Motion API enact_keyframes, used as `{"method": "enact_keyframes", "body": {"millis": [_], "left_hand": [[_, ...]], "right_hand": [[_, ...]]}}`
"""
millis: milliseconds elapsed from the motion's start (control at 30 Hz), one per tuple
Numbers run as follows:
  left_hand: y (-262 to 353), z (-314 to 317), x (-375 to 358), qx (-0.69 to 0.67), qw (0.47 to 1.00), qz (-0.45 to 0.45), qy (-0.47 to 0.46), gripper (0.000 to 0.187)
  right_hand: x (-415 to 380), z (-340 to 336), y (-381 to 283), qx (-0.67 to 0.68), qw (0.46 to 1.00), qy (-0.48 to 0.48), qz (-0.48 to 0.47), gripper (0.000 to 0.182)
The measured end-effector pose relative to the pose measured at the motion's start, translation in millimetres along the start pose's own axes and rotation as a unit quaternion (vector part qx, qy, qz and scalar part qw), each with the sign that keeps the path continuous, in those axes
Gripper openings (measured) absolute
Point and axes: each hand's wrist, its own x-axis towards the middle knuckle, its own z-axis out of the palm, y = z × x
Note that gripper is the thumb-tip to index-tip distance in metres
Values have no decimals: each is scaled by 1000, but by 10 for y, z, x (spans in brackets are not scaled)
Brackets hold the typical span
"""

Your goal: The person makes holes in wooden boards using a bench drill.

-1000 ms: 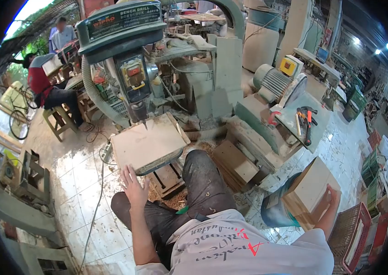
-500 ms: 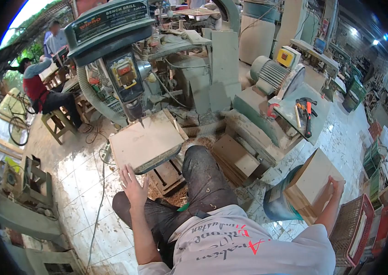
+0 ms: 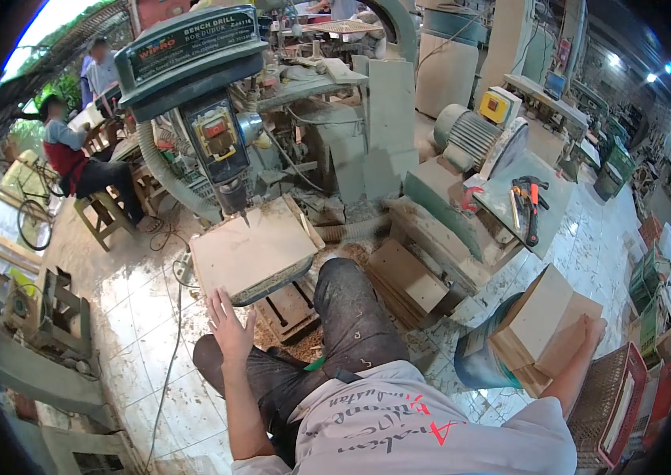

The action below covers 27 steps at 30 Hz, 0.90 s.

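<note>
I sit facing a green bench drill [image 3: 193, 55] whose bit hangs over a pale wooden board [image 3: 250, 247] on the drill table. My left hand [image 3: 228, 326] hovers open, fingers spread, just below that board's near edge, above my knee. My right hand [image 3: 589, 332] is out to the right, gripping the edge of a flat wooden piece [image 3: 567, 339] lifted off a stack of wooden boards [image 3: 529, 321]. The stack rests on a blue drum [image 3: 474, 360].
A sanding machine [image 3: 474, 146] with hand tools on its table stands at right. More boards [image 3: 407, 277] lie on the floor by my right leg. A red crate [image 3: 609, 400] sits at far right. Other people work on stools at back left [image 3: 74, 158]. Sawdust covers the tiled floor.
My right hand has pulled the top wooden piece off the stack, sliding it rightward and tilting it. My left hand stayed near the board's edge.
</note>
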Motion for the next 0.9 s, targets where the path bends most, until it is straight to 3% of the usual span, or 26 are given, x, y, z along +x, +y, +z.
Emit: {"method": "enact_keyframes", "body": {"millis": [33,167,233,267,333,467,533,567,633,667,767,900], "left_hand": [[0,3,-1,1,1000,0,0,90],[-2,-14,-2,-1,1000,3,1,91],[-12,-2,2,4,1000,5,-1,91],[-13,5,5,3,1000,5,0,91],[-23,13,2,3,1000,7,4,91],[2,-8,2,9,1000,5,4,91],[-12,1,1,3,1000,7,1,91],[-10,-8,-4,4,1000,7,2,91],[5,-26,8,6,1000,-4,-14,92],[1,-22,8,6,1000,-3,-13,92],[-10,-20,16,-9,1000,5,-11,92],[-33,-32,26,-17,999,-8,-28,91]], "right_hand": [[59,28,29,2,999,-10,-34,69],[244,44,134,6,1000,18,-21,61],[881,382,578,164,983,-39,-66,50],[833,311,538,165,983,-39,-66,50],[715,74,414,307,947,-71,-68,47],[721,-158,260,273,955,-3,-117,50],[324,-539,-69,209,951,177,-146,48],[149,-720,-226,210,951,176,-146,48],[-192,-1068,-545,405,870,200,-199,45],[-430,-1274,-728,406,870,199,-198,45],[-961,-1683,-1172,549,784,173,-232,41],[-1626,-1853,-1713,589,755,154,-243,41]]}}
